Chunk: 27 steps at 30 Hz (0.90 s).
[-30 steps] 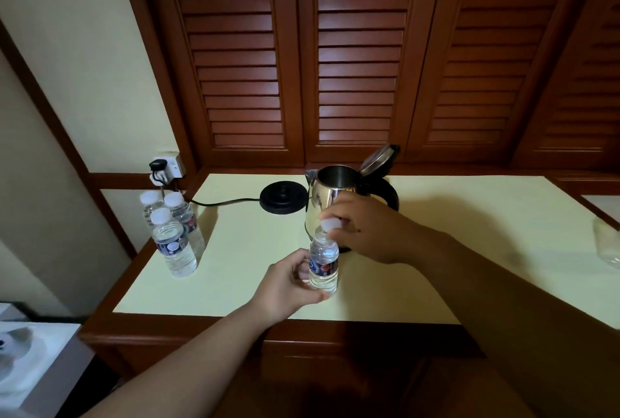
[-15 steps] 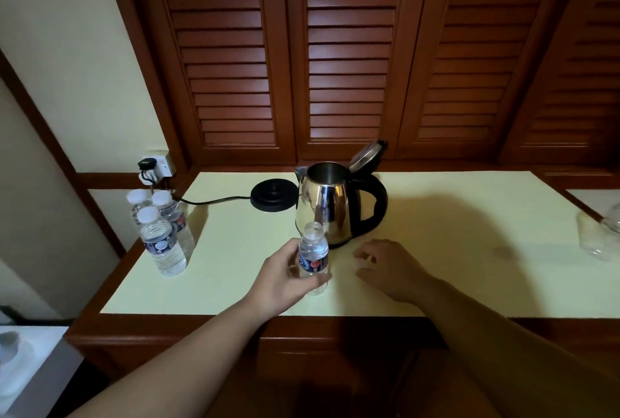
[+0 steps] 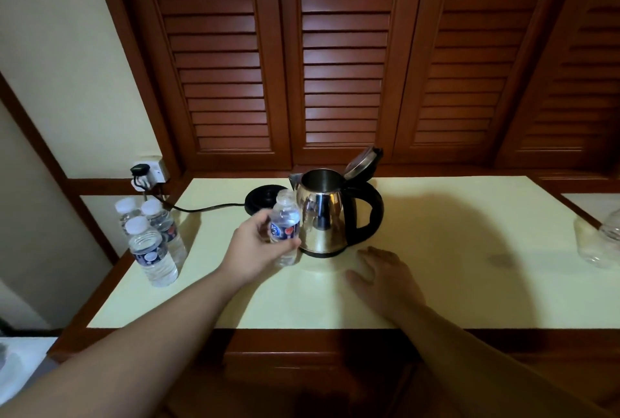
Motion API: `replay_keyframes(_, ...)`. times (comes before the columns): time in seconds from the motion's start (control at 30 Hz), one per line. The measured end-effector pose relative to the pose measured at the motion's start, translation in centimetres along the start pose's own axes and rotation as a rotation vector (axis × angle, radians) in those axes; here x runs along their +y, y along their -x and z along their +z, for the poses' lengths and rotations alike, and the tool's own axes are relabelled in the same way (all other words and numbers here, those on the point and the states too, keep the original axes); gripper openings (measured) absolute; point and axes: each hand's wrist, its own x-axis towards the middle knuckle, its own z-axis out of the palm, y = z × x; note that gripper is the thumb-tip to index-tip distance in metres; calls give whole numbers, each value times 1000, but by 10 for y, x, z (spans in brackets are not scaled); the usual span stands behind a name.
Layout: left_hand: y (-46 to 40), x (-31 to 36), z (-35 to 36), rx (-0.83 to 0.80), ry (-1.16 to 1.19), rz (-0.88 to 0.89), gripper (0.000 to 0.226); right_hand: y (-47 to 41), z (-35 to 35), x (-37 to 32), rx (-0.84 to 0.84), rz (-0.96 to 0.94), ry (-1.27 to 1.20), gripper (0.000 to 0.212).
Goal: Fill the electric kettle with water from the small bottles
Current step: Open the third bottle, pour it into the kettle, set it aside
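Kettle (image 3: pixel 322 213) sits mid-frame on the desk (image 3: pixel 436 233), lid flipped up, off its black base (image 3: pixel 263 199). Left hand (image 3: pixel 258 250) has its grip wrapped around an uncapped small bottle (image 3: pixel 285 226) just left of the kettle. Right hand (image 3: pixel 385 278) rests flat, fingers loose. Three capped bottles (image 3: pixel 151 243) stand at the left.

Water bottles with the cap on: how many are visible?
3, grouped at the table's left edge: front bottle, back right bottle, back left bottle. More may hide behind them.
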Motion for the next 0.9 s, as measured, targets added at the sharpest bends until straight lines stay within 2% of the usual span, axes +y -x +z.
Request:
replay_keyframes(0.3, -60, 26, -38, 63, -280, 44, 44, -7, 7, 10, 28, -11, 15, 65)
replay_keyframes(0.4, -76, 36, -45, 28, -436, 65, 43, -7, 7, 11, 41, 0, -17, 62)
replay_keyframes(0.63, -102, 57, -52, -86, -784, 71, 42, -9, 13, 16, 39, 39, -50, 76)
replay_keyframes(0.9, -115, 78, -67, -206, -933, 159, 52, -10, 14, 17, 40, 65, -77, 81)
